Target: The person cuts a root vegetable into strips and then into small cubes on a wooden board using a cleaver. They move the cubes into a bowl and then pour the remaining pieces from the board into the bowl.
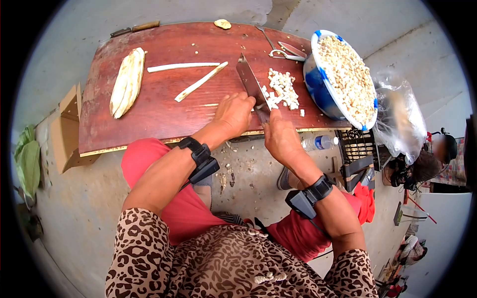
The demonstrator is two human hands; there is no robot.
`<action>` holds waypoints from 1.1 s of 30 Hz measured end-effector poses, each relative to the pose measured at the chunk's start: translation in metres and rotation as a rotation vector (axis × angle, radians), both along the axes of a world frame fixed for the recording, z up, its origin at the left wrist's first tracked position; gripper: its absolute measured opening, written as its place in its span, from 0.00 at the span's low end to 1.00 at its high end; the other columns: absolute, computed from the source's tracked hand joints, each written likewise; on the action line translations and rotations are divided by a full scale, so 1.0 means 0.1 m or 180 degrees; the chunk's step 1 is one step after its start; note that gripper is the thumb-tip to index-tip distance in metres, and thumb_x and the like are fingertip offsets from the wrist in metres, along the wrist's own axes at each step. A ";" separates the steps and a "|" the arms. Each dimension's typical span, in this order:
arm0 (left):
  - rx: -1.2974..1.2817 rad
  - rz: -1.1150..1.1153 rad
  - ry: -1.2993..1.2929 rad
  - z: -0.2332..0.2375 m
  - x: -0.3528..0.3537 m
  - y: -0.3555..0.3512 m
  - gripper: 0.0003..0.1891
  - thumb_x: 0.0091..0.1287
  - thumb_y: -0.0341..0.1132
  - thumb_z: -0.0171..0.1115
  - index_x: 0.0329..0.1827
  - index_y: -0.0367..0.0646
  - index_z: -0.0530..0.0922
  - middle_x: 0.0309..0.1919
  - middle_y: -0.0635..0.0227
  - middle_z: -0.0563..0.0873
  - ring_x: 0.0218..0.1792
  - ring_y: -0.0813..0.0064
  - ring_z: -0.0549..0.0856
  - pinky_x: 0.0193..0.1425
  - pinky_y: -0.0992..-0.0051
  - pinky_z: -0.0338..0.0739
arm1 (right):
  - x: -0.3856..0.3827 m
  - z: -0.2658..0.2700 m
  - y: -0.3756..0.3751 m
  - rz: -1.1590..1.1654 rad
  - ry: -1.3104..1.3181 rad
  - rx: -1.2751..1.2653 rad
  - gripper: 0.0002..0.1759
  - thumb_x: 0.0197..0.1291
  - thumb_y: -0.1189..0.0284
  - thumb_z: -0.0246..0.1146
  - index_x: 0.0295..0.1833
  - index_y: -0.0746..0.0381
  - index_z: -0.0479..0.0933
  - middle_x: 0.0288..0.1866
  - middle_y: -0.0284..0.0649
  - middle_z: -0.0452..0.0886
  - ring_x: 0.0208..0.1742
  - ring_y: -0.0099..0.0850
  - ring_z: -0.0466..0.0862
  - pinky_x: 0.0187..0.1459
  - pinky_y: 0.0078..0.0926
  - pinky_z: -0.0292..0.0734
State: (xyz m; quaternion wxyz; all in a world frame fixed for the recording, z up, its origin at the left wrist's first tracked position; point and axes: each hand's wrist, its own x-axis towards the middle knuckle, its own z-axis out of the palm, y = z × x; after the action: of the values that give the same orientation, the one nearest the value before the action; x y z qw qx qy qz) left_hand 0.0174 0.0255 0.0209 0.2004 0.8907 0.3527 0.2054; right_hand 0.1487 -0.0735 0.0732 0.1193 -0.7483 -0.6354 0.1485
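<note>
Right hand (pixel 280 136) is wrapped tight round the handle of the cleaver (pixel 251 84), at the near edge of the desk (pixel 149 116), blade running away toward the far edge. Left hand (pixel 233 115) sits knuckles-up just beside the blade, fingers curled down. A thin pale sliver (pixel 211 105) pokes out from under it, but whether the fingers actually pinch it, I can't tell.

The cleaver looks heavy and stiff with a broad steel blade, so take it by the handle and nowhere else. The white dice (pixel 283 88) just right of the blade look light, firm and easily scattered.

The count:
- one cleaver
- two long strips (pixel 183 66)
- one husk (pixel 128 82) toward the left edge
- one pair of scissors (pixel 285 51)
- one heaped bowl (pixel 318 84) at the right edge
- one knife (pixel 134 27) beyond the far edge
</note>
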 end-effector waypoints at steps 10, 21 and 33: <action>-0.0053 0.0093 -0.0122 -0.01 0.00 0.01 0.08 0.56 0.26 0.60 0.38 0.37 0.78 0.39 0.52 0.82 0.46 0.48 0.82 0.52 0.54 0.76 | 0.04 0.13 -0.04 0.0043 0.0224 0.0136 0.12 0.66 0.73 0.58 0.44 0.70 0.66 0.29 0.65 0.80 0.36 0.65 0.82 0.39 0.56 0.77; 0.0143 0.0101 -0.0180 -0.01 -0.05 -0.01 0.08 0.56 0.27 0.59 0.38 0.37 0.79 0.38 0.51 0.82 0.45 0.46 0.82 0.50 0.53 0.76 | 0.05 0.01 -0.02 -0.0012 0.0196 0.0064 0.11 0.65 0.73 0.58 0.42 0.69 0.66 0.29 0.66 0.80 0.36 0.64 0.82 0.38 0.57 0.76; 0.0005 0.0011 0.0015 0.04 -0.03 -0.02 0.09 0.55 0.26 0.59 0.39 0.37 0.79 0.38 0.51 0.82 0.44 0.47 0.82 0.49 0.54 0.77 | -0.05 0.06 -0.03 0.0017 0.0186 0.0038 0.11 0.65 0.73 0.58 0.42 0.70 0.66 0.29 0.65 0.80 0.36 0.63 0.82 0.39 0.56 0.76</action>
State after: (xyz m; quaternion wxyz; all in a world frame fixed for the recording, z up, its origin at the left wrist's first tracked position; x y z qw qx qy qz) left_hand 0.0148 0.0238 0.0252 0.1985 0.8907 0.3545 0.2040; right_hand 0.1441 -0.0769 0.0797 0.1419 -0.7412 -0.6346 0.1668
